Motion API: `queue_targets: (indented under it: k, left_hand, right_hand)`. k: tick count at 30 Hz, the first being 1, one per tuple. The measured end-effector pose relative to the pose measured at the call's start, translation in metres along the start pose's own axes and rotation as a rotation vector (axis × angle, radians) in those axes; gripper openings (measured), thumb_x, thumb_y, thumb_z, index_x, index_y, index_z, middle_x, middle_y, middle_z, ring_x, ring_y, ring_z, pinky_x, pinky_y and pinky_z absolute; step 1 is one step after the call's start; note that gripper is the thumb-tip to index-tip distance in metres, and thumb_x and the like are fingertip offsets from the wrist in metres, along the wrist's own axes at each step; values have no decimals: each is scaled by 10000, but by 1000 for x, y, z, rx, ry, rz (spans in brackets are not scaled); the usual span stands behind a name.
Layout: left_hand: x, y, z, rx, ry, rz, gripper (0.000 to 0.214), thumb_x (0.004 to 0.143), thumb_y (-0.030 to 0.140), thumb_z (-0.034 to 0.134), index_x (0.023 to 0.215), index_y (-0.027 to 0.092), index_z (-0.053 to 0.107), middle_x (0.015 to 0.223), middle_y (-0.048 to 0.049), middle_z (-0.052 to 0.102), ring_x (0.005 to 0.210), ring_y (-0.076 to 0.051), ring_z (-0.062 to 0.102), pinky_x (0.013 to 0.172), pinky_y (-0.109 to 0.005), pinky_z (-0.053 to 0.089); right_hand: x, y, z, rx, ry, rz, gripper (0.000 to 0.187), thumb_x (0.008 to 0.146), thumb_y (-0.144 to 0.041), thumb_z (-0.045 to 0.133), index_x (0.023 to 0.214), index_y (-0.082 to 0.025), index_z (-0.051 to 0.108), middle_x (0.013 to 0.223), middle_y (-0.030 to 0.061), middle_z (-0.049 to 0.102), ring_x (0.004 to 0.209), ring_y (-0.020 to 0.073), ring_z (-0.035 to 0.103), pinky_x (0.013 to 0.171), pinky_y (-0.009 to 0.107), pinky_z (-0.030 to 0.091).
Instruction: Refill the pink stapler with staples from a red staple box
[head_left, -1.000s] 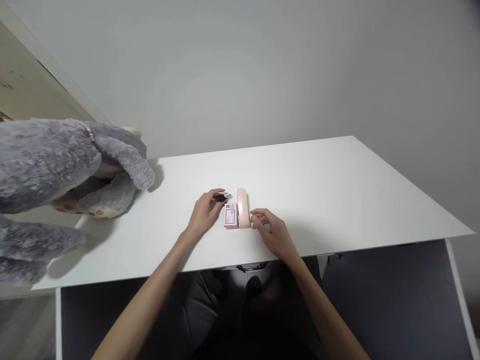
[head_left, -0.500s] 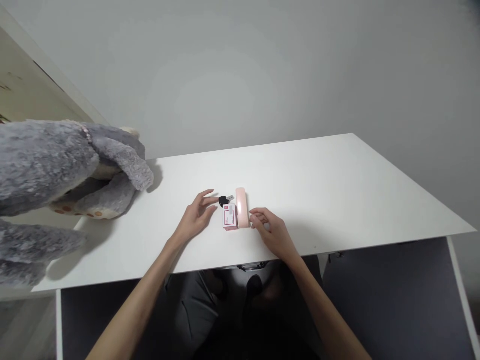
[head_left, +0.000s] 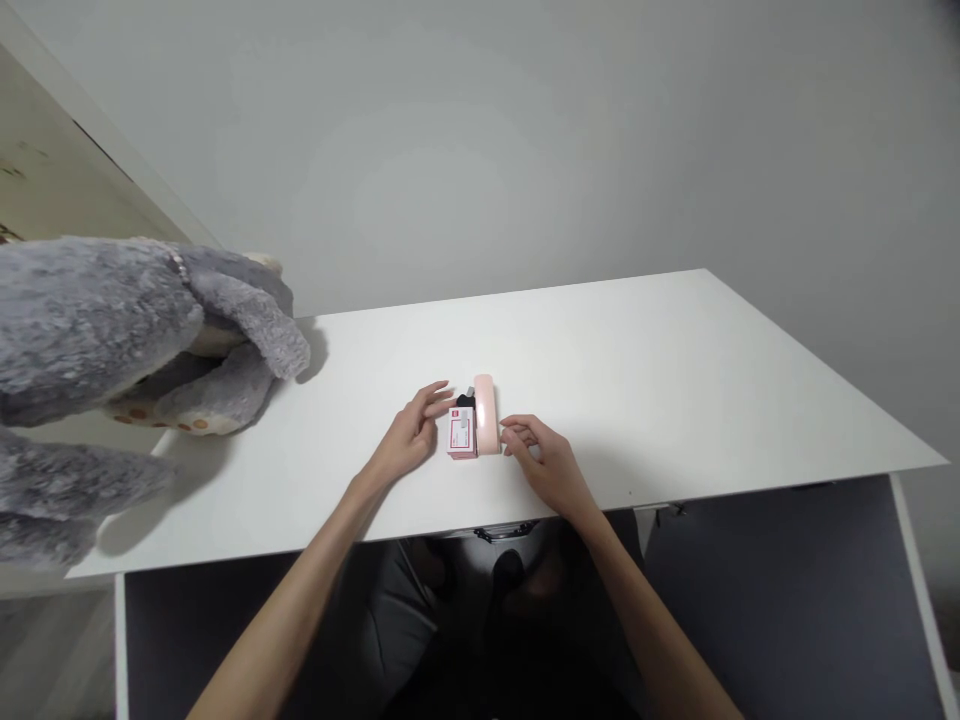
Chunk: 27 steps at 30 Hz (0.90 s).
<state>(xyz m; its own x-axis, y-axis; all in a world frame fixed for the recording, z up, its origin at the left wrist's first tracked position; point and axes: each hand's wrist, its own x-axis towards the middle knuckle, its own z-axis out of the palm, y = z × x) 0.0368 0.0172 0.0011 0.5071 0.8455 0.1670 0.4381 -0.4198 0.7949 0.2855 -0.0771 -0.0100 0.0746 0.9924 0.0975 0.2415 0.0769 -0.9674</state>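
Observation:
A long pink rounded object that looks like a stapler (head_left: 486, 415) lies lengthwise away from me on the table. Against its left side is a small white-and-red box (head_left: 461, 432). Just beyond the box, a small black object with a grey metal tip (head_left: 466, 400) lies close to the stapler; its exact kind is unclear. My left hand (head_left: 409, 432) is open, its fingers stretched toward the black object, the fingertips at its left edge. Beside the stapler's right side rests my right hand (head_left: 546, 458), fingers loosely bent and slightly apart, with nothing seen in them.
A big grey plush toy (head_left: 142, 340) takes up the left end of the white table (head_left: 675, 380). Behind the table rises a plain grey wall (head_left: 480, 150). My legs are below the front edge.
My left hand has moved right, and the black object has shifted right with it, up against the stapler, its metal tip turned more away from me. My right hand has stayed in place.

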Motion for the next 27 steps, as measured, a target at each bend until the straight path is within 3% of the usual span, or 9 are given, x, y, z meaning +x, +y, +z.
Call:
queue_targets:
  k: [5, 8, 11, 13, 19, 22, 27]
  left_hand:
    - [-4, 7, 0, -55, 101, -47, 553, 973, 189, 440, 1523, 237, 437, 1368, -104, 762, 1409, -253, 625, 1165, -529, 486]
    - [-10, 8, -3, -51, 172, -122, 473, 1004, 237, 448, 1475, 248, 482, 1327, -101, 780, 1047, -228, 743, 915, -436, 570]
    - [-21, 6, -11, -28, 212, -164, 431, 1023, 290, 464, 1450, 257, 510, 1292, -92, 792, 769, -182, 677, 765, -382, 531]
    - [-30, 2, -18, -7, 235, -169, 408, 1031, 324, 482, 1429, 249, 530, 1269, -91, 797, 820, -190, 685, 798, -379, 518]
    - [-61, -9, -40, 7, 309, -202, 370, 1022, 393, 552, 1345, 221, 609, 1224, -103, 799, 1218, -252, 699, 1075, -421, 479]
    - [-73, -8, -43, 8, 350, -228, 309, 1015, 391, 572, 1263, 229, 659, 1199, -92, 803, 1215, -252, 706, 1103, -419, 473]
    - [-82, 1, -40, 2, 405, -284, 251, 1017, 391, 572, 1168, 237, 700, 1126, -66, 814, 1078, -230, 733, 981, -375, 524]
  right_hand:
    - [0, 0, 0, 4, -4, -2, 305, 1024, -490, 582, 1132, -232, 702, 977, 62, 773, 869, 220, 734, 775, 337, 568]
    - [0, -1, -1, 4, -4, -3, 305, 1029, -487, 576, 1134, -228, 699, 965, 66, 772, 867, 222, 730, 786, 343, 564]
    - [-1, 0, -1, -1, -2, 1, 311, 1031, -491, 577, 1137, -226, 699, 964, 69, 775, 870, 224, 733, 771, 339, 559]
    - [-1, 0, -1, -9, -1, 3, 318, 1031, -496, 579, 1141, -224, 701, 962, 70, 778, 869, 224, 735, 748, 331, 553]
    - [-3, 0, 2, -8, 23, 9, 349, 1021, -510, 592, 1148, -202, 698, 964, 77, 778, 869, 223, 739, 794, 344, 559]
    - [-3, 0, 2, 1, 38, 19, 358, 1016, -518, 598, 1134, -194, 693, 951, 81, 771, 860, 224, 735, 797, 350, 559]
    - [-7, 0, 2, 69, 154, 28, 346, 1010, -522, 616, 1101, -195, 684, 907, 60, 733, 847, 213, 703, 825, 359, 542]
